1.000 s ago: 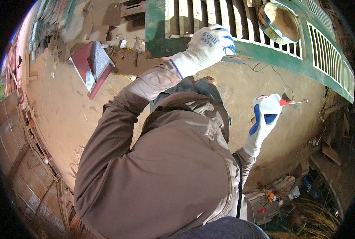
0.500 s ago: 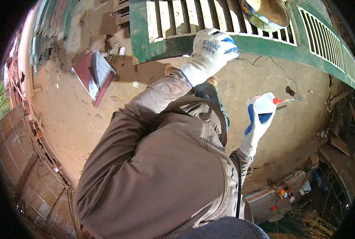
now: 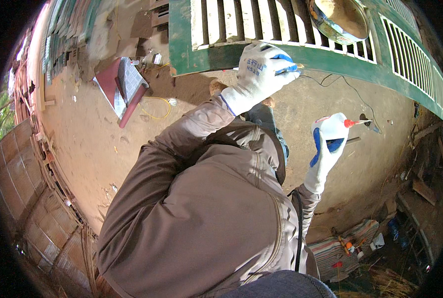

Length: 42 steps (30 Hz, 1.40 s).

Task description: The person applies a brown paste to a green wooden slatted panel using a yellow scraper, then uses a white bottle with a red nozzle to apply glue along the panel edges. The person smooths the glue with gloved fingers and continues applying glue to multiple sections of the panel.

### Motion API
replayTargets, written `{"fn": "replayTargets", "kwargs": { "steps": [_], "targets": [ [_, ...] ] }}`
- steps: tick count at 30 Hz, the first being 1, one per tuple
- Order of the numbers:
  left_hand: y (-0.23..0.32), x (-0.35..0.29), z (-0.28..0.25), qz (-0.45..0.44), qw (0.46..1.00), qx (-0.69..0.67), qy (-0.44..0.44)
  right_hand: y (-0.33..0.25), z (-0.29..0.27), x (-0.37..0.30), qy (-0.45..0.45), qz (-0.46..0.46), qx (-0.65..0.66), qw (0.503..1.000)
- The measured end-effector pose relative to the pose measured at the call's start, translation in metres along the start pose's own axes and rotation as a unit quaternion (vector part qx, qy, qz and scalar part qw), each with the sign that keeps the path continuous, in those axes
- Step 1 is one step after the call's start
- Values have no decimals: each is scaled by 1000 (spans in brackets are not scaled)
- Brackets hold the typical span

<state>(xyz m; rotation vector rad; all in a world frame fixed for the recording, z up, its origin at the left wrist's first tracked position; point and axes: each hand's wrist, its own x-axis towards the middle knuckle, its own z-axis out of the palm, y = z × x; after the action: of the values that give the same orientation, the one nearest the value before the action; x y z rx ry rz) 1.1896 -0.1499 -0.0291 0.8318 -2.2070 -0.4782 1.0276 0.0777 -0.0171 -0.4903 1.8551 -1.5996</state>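
Note:
My left hand, in a white glove with blue fingertips, is curled on the lower rail of a green louvered frame that lies across the top of the view. My right hand, gloved the same way, is raised over the sandy ground and holds a small white squeeze bottle. The bottle's red nozzle points right. The right hand is apart from the frame, below and to the right of the left hand. My brown jacket fills the middle of the picture.
A shiny metal bowl rests on the frame's white slats. A dark red folder with papers and a yellow cord lie on the ground at left. A thin black cable runs below the frame. A striped cloth with small items lies at lower right.
The view has tipped, so the green frame and bowl sit higher in the picture. My left hand stays on the rail and my right hand still holds the bottle in about the same place.

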Motion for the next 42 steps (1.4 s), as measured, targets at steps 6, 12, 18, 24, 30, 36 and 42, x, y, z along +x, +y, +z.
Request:
{"fn": "replayTargets", "kwargs": {
  "steps": [6, 12, 18, 24, 30, 36, 42],
  "targets": [
    [-12, 13, -28, -129, 989, -69, 23, 12, 4, 1, -6, -40, -17, 999],
    [-23, -7, -42, -12, 1000, 20, 3, 12, 11, 3, -52, -27, -42, 997],
    [-17, -10, -22, 23, 996, 81, -15, 4, 21, -5, -55, -22, -35, 998],
    [-16, 0, 1, 10, 998, 57, -8, 11, 18, -6, -48, -9, -4, 999],
    [-22, -5, -5, 21, 997, 73, -8, 14, 15, -6, -49, -32, -39, 998],
    [-30, -19, -36, 74, 989, 123, -38, 10, 17, -9, -51, 4, -17, 999],
    [-40, -35, -55, 101, 977, 179, -58, 15, 17, -10, -52, -19, -31, 998]
  ]
}}
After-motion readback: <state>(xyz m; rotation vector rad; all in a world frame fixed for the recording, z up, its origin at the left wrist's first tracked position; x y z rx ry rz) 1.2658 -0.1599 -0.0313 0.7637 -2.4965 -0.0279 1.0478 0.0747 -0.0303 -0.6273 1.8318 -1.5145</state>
